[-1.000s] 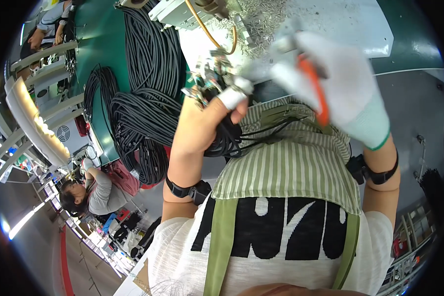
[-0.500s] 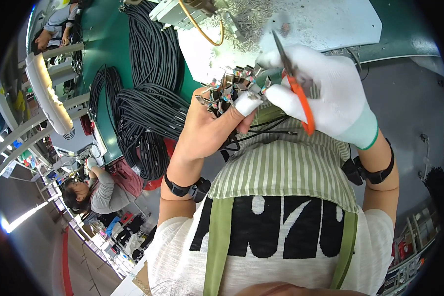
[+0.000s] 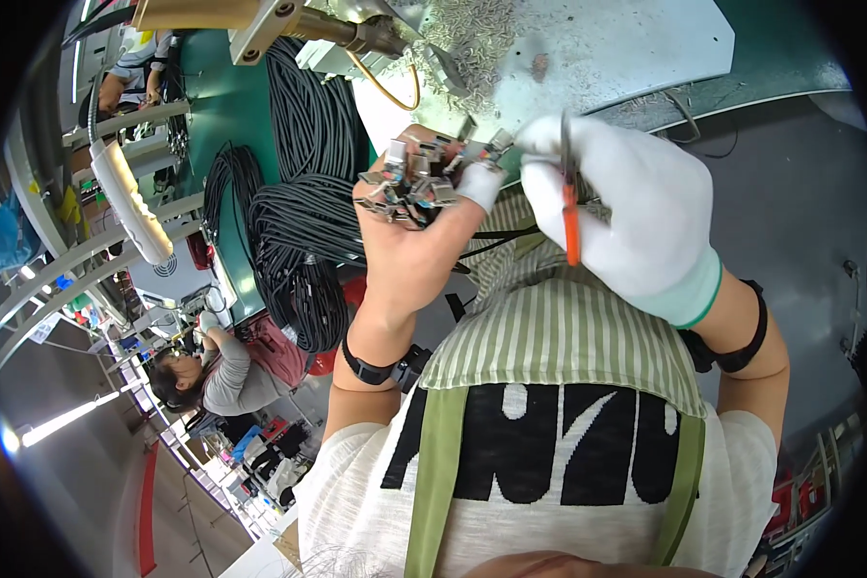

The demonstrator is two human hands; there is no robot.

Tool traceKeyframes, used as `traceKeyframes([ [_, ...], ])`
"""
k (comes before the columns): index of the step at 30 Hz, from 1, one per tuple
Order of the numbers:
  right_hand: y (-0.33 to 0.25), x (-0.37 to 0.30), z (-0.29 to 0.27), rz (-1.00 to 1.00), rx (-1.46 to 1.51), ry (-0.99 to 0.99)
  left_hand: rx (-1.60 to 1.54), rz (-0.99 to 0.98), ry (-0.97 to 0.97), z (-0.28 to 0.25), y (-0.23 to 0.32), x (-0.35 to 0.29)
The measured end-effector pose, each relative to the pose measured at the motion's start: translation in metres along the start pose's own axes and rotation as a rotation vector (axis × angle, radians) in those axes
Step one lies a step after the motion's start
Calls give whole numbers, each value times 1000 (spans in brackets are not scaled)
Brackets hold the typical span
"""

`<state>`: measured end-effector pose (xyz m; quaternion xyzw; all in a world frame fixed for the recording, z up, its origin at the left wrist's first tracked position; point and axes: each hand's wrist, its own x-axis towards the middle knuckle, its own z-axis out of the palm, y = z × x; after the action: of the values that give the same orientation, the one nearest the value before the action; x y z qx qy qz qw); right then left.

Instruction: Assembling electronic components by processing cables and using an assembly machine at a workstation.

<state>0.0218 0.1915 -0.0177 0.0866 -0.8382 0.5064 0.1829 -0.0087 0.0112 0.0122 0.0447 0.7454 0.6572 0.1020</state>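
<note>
Left grip (image 3: 409, 255) is full: fingers wrapped round a bunch of connectors (image 3: 419, 178), metal shells up, coloured wire bits showing, at the near-left edge of the sheet (image 3: 607, 48). Right grip (image 3: 636, 202), in a white glove, is closed round orange-handled snips (image 3: 572, 226), blades up, just off the sheet's near edge. Blade gap: can't tell. Glove fingertips sit right by the outermost connector; contact or not, can't tell.

Risks, my judgement: bunch is crowded, so a loose squeeze under my covered thumb could let a connector slide out. Blade tip is close to the glove fingers; a careless twist could nick them, or a wire. Tug on the black cables (image 3: 496, 236) trailing on the near side of the sheet could pull the bunch askew. Dropping hands onto the sheet could scatter its bits.

Containers: no walled one I can make out near the sheet. The sheet itself carries a loose heap of metal bits (image 3: 472, 39), thickest toward its left half, with strays toward the near edge. Cable coils (image 3: 313, 116) lie left of the sheet, straight on the green table (image 3: 217, 82), not boxed.
</note>
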Motion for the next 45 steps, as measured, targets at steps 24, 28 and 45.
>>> traceKeyframes([
  [24, -7, 10, -12, -57, -177, -432, -31, 27, 7, -7, -7, -1],
  [28, -4, 10, 2, 33, 164, -360, -42, 153, 50, -9, -14, -1],
  [45, -11, 18, 0, 45, -109, -273, -149, 62, -23, -13, -9, 3],
])
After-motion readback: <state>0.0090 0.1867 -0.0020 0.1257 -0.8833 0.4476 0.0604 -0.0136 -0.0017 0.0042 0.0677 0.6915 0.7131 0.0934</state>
